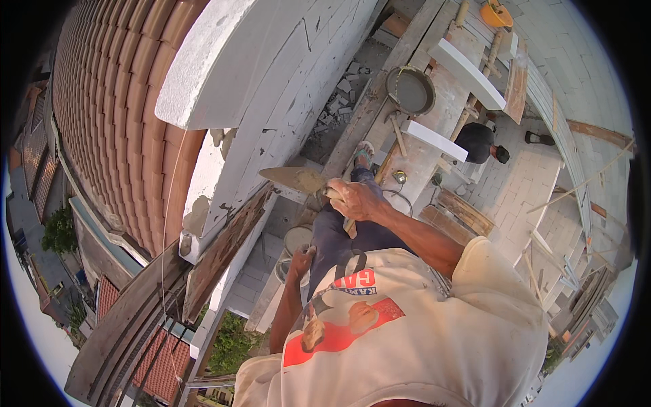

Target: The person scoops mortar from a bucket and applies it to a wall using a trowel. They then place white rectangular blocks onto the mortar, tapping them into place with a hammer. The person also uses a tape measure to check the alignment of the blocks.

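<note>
My right hand (356,200) is closed round the handle of a pointed trowel (295,178). Its blade points left toward the wall and carries greyish mortar smears. My left hand (302,260) hangs low beside my thigh, close to a round bucket (298,237); its fingers are in shadow and hard to make out. Left of the trowel rises a white block wall (264,115), with a large white block (210,74) on it. Grey mortar patches (196,216) stick to the lower block end. A thin string (169,186) runs along the wall's outer side.
Planks (434,102) form a platform holding a round mortar tub (410,90), a hammer (399,132) and white blocks (468,73). Below, a person in dark clothes (475,142) bends on the tiled floor. Rubble (342,91) lies along the wall. Beyond it slopes a tiled roof (115,102).
</note>
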